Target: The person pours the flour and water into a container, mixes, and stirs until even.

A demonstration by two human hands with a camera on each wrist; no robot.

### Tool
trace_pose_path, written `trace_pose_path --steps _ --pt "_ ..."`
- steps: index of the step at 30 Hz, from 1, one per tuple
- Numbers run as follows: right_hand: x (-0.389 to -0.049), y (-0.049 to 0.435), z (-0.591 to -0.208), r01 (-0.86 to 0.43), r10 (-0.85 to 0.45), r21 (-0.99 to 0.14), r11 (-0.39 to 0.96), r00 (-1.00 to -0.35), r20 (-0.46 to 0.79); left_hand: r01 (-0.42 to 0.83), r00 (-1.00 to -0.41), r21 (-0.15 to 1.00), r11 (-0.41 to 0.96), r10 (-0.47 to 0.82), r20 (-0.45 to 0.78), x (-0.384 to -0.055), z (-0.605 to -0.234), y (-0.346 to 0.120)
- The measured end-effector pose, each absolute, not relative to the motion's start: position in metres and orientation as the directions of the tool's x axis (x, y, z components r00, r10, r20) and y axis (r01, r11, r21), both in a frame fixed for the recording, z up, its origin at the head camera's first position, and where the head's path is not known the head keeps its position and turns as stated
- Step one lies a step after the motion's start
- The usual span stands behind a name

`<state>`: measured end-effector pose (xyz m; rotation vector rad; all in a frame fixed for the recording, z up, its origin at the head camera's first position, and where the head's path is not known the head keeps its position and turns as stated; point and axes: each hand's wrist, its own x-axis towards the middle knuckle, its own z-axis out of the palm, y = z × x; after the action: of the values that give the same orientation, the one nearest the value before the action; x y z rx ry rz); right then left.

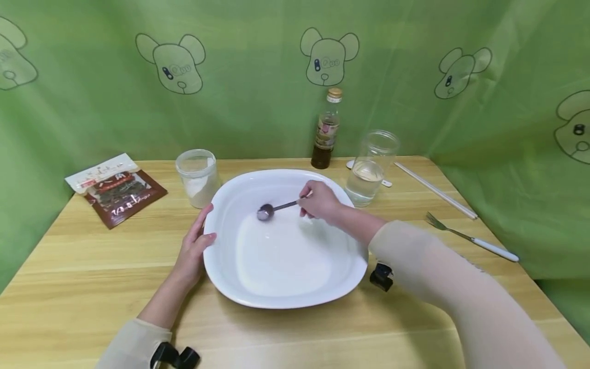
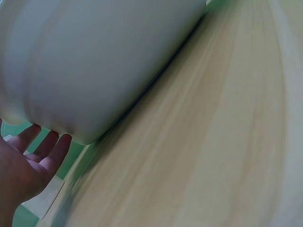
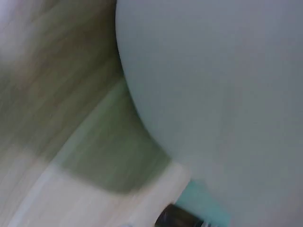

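A large white basin [image 1: 286, 302] stands at the middle of the wooden table. My left hand [image 1: 191, 251] holds its left rim, thumb at the edge; in the left wrist view the fingers [image 2: 57, 150] lie against the outer wall. Over the inside of the basin, my right hand [image 1: 320, 200] pinches the handle of a small metal spoon [image 1: 265, 212] with a round bowl, pointing left. In the right wrist view the outer side of the basin [image 3: 213, 85] fills much of the picture, and that hand is out of sight.
Behind the basin are a jar of white powder [image 1: 199, 184], a bottle of dark liquid [image 1: 325, 133] and a glass of clear liquid [image 1: 365, 179]. A brown packet [image 1: 120, 192] lies at left. At right lie chopsticks [image 1: 438, 192] and a fork [image 1: 470, 238]; a white-handled utensil [image 1: 387, 183] shows behind the glass.
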<state>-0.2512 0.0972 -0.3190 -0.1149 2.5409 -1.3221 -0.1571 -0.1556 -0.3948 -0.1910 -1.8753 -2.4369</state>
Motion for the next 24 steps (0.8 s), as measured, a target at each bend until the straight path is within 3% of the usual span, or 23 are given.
trace_pose_path --steps 7,16,19,24 --pt "-0.238 0.085 -0.327 0.050 -0.380 -0.863 0.503 -0.884 -0.272 0.148 -0.986 0.955 -0.258 0.030 0.161 -0.158 -0.397 -0.154" --pt "-0.225 0.130 -0.306 -0.043 -0.536 -0.743 0.668 -0.721 -0.440 0.135 -0.988 0.955 -0.262 0.041 0.151 -0.158 -0.396 -0.155" --pt "-0.227 0.151 -0.294 -0.121 -0.534 -0.686 0.718 -0.728 -0.431 0.128 -0.989 0.958 -0.257 0.039 0.143 -0.158 -0.396 -0.156" --pt "-0.233 0.173 -0.278 -0.198 -0.451 -0.602 0.774 -0.839 -0.303 0.127 -0.989 0.957 -0.259 0.036 0.141 -0.157 -0.395 -0.157"
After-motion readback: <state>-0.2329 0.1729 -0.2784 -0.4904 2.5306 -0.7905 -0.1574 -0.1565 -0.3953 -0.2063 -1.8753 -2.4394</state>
